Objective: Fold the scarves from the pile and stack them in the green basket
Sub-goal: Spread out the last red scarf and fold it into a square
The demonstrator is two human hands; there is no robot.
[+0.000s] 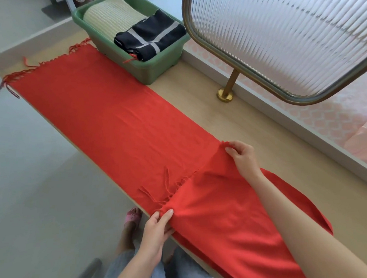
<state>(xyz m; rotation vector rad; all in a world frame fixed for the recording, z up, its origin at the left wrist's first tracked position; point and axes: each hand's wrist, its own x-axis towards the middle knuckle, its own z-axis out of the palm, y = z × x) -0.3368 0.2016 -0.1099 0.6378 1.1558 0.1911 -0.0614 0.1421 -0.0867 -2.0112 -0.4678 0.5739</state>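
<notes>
Pinching red scarf (115,122) fringed corners: left hand (156,228) fingers at table (196,89) edge, right hand (243,158) fingers mid-table.

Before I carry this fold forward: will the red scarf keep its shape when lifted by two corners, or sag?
Likely floppy: the red scarf puckers where the left hand and right hand pinch it. Probably light, since it lies thin and flat on the table. Its fringe may trail or snag.

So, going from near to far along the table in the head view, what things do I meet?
In order: left hand, right hand, brass post, green basket, navy scarf, cream scarf. The red scarf runs along most of the table, so it has no place in the order.
</notes>
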